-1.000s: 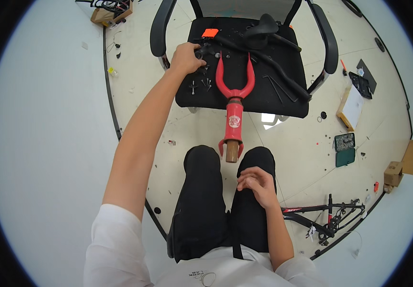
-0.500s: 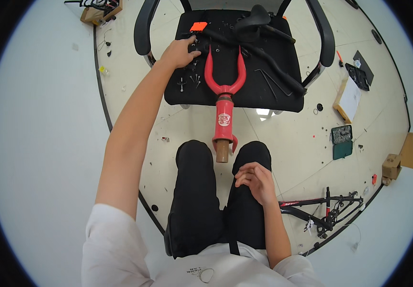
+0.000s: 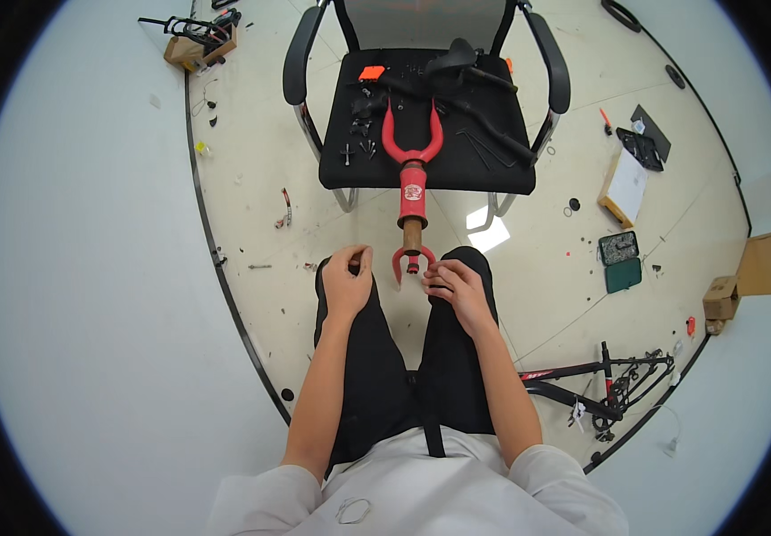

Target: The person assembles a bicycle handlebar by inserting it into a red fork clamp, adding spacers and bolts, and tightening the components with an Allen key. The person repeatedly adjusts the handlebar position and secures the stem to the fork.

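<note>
Red fork (image 3: 412, 183) lies long axis toward the person, crown on the black chair (image 3: 492, 156), clamp end between both hands. Right hand (image 3: 457, 290) nearer, fingers curled beside clamp; left hand (image 3: 347, 281) pinched shut, contents unclear.

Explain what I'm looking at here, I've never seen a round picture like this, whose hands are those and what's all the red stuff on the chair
The view comes from a wide fisheye camera worn on a person's head, looking down, so edges bend. The two bare hands are that person's own, resting at the knees of their black trousers. The left hand has its fingers pinched together, perhaps on something too small to make out. The right hand sits beside the lower end of a red bicycle fork. The fork's upper part lies on a black chair, among small bolts and dark parts, including a bicycle saddle. On the floor lie a green case and a bicycle frame.
</note>
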Available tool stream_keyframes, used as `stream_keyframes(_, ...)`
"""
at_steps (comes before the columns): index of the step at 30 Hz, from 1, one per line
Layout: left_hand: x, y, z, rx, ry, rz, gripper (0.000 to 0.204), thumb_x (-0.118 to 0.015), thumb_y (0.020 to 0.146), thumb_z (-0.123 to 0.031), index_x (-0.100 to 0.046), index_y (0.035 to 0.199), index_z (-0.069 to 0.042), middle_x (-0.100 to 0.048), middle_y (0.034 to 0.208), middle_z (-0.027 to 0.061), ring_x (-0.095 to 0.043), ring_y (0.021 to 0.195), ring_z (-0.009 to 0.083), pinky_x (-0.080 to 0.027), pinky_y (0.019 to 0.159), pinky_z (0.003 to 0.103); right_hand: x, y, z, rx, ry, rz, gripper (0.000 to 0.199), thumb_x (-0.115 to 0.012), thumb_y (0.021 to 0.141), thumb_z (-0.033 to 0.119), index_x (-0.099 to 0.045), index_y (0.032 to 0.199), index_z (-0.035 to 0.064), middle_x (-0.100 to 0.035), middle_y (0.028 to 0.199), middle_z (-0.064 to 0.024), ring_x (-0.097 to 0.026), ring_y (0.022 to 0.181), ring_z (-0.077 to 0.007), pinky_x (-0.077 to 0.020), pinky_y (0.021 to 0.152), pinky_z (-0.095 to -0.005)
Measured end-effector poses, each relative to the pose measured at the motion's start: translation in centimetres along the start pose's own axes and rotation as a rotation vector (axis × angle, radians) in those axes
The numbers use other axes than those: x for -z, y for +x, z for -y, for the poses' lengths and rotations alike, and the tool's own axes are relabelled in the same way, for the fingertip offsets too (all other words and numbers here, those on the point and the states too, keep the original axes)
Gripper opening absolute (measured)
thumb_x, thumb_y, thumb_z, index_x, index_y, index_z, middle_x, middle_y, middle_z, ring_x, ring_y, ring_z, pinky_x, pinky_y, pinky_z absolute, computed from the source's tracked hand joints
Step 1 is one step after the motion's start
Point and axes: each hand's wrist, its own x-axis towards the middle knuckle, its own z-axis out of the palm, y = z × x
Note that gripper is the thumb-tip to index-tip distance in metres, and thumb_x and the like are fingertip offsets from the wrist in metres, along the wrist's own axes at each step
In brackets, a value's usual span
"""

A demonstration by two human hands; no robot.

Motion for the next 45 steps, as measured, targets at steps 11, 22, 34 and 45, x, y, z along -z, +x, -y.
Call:
stream_keyframes(11, 1.4, 1.0, 0.0, -0.086, -0.16, 0.241, 0.033, -0.079, 0.084, -0.022, -0.073, 0.108, -0.001, -0.073, 0.096, 0.0135, -0.069, 0.082, 0.0221, -0.054, 0.076, 0.031, -0.8, 0.5, 0.3, 0.307, -0.591, -0.091, 0.035, -0.073, 0.09, 0.014, -0.063, 0.116, -0.0075, -0.072, 0.107, -0.0181, -0.072, 0.094, -0.0189, -0.0589, 0.08, -0.0331)
stream_keyframes(22, 2.1, 6.2, -4.1, -0.423, -0.067, 0.549, 0.058, -0.088, 0.075, -0.019, -0.065, 0.127, -0.004, -0.068, 0.117, 0.0113, -0.064, 0.108, 0.0245, -0.053, 0.092, 0.037, -3.5, 3.3, 7.9, 0.617, -0.997, 0.076, 0.056, -0.084, 0.072, 0.016, -0.063, 0.121, 0.0016, -0.064, 0.114, -0.0141, -0.065, 0.106, -0.0287, -0.0547, 0.09, -0.0388)
stream_keyframes(34, 1.6, 4.8, -4.0, -0.461, -0.103, 0.424, 0.036, -0.085, 0.077, -0.011, -0.074, 0.109, 0.0, -0.073, 0.097, 0.0137, -0.069, 0.089, 0.0258, -0.053, 0.082, 0.035, -3.3, 3.5, 7.2, 0.651, -1.003, 0.055, 0.037, -0.084, 0.075, 0.011, -0.067, 0.105, -0.0014, -0.068, 0.104, -0.0129, -0.07, 0.097, -0.0258, -0.0568, 0.088, -0.036)
stream_keyframes(45, 1.0, 1.7, -4.3, -0.406, -0.095, 0.224, 0.014, -0.078, 0.081, -0.003, -0.075, 0.094, 0.0, -0.072, 0.083, 0.0125, -0.069, 0.072, 0.0226, -0.053, 0.068, 0.031, -3.8, 1.4, 5.6, 0.708, -0.845, 0.0, 0.015, -0.069, 0.083, -0.002, -0.067, 0.097, -0.0034, -0.066, 0.089, -0.0151, -0.069, 0.08, -0.0278, -0.0563, 0.077, -0.0352)
